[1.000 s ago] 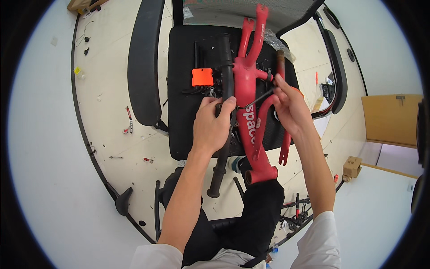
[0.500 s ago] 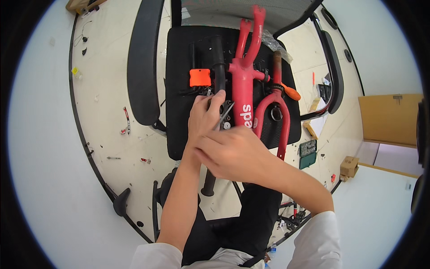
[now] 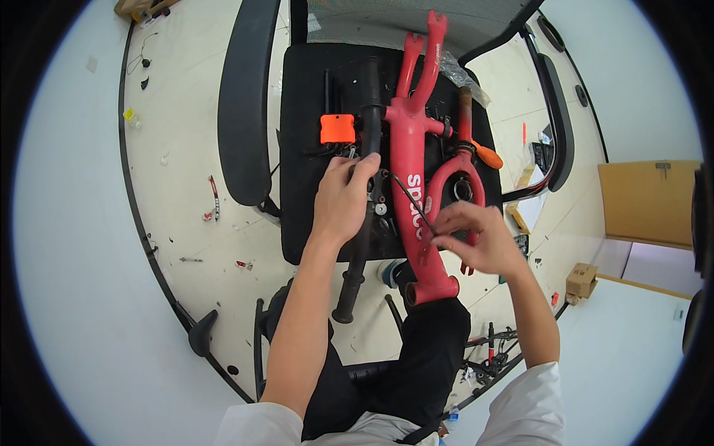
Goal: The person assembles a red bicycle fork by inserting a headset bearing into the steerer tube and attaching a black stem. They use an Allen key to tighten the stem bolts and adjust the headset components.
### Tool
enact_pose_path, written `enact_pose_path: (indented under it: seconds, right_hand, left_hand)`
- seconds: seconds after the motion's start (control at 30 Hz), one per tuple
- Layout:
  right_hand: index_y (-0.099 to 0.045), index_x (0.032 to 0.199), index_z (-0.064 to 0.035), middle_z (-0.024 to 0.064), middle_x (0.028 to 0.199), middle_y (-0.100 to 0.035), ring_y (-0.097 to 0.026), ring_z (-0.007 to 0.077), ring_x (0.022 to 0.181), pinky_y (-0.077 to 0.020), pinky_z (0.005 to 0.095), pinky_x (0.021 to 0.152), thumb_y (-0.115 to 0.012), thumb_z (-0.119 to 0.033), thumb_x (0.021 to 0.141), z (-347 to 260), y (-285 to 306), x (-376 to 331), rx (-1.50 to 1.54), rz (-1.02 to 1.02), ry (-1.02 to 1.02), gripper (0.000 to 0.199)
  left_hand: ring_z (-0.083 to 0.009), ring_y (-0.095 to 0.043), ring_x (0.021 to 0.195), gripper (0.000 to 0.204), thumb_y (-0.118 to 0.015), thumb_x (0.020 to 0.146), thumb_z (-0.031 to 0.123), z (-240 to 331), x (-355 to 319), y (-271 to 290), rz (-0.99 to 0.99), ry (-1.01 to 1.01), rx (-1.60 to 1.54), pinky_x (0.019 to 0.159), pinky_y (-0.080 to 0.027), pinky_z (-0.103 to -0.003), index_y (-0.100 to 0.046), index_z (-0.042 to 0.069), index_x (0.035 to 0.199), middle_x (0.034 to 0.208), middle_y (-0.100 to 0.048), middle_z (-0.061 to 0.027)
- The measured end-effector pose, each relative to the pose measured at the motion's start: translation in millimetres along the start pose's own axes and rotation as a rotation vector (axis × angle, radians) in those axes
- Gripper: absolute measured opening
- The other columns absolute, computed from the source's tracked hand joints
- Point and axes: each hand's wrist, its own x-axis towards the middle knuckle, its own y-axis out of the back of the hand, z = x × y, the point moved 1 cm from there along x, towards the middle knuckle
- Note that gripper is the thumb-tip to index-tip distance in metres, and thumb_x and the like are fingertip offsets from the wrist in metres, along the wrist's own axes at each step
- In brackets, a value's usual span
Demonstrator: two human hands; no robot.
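A red bicycle frame [image 3: 407, 141] lies lengthwise on the black seat of an office chair [image 3: 301, 193], its lower end over my lap. My left hand [image 3: 343, 199] grips a black handlebar [image 3: 357, 260] that runs down beside the frame, fingers closed near its stem clamp. My right hand [image 3: 476, 238] pinches the end of a thin black hex key [image 3: 410, 202], whose other end reaches the clamp by my left fingers. A red fork [image 3: 455, 186] lies to the right of the frame.
An orange block [image 3: 337, 128] sits on the seat at upper left. A black tyre [image 3: 242, 104] leans left of the chair, another wheel [image 3: 559, 111] stands on the right. Small parts and tools litter the pale floor; cardboard boxes [image 3: 645, 201] are at right.
My right hand has moved from over my left hand to the right side of the frame, now holding the hex key out. My left hand stays on the handlebar.
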Motion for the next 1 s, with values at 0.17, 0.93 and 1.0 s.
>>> enact_pose_path:
  seconds: [0.17, 0.93, 1.0]
  right_hand:
    - [-0.068, 0.098, 0.0081, 0.0113, 0.087, -0.072, -0.071, 0.0163, 0.080, -0.0584, 0.0301, 0.076, -0.071, 0.005, 0.087, 23.4, 26.6, 18.6, 0.257, 0.084, -0.094, 0.012]
    - [-0.066, 0.100, 0.0034, 0.0108, 0.089, -0.070, -0.069, 0.0158, 0.077, -0.0601, 0.0273, 0.071, -0.065, -0.015, 0.099, 57.7, -55.8, 23.8, 1.261, 0.899, -0.018, 0.018]
    - [-0.066, 0.099, 0.0034, 0.0107, 0.088, -0.070, -0.069, 0.0159, 0.077, -0.0604, 0.0276, 0.071, -0.065, -0.014, 0.099, 63.2, -57.8, 20.9, 1.232, 0.952, -0.036, 0.017]
  left_hand:
    - [-0.0232, -0.060, 0.095, 0.065, -0.057, 0.092, 0.054, -5.5, 6.1, 4.5, -0.014, 0.059, -0.071, 0.089, -0.043, -0.033, -0.066, -0.010, 0.101, 0.105, -0.060, -0.0106]
    - [-0.0219, -0.071, 0.081, 0.043, -0.062, 0.097, 0.037, 6.4, 0.8, -19.6, -0.200, 0.209, -0.324, 0.052, -0.058, -0.031, -0.053, 0.000, 0.117, 0.105, -0.056, -0.0083]
    - [-0.0218, -0.071, 0.082, 0.043, -0.065, 0.097, 0.034, 6.2, -0.9, -21.7, -0.141, 0.206, -0.350, 0.052, -0.057, -0.030, -0.052, 0.000, 0.119, 0.104, -0.056, -0.0086]
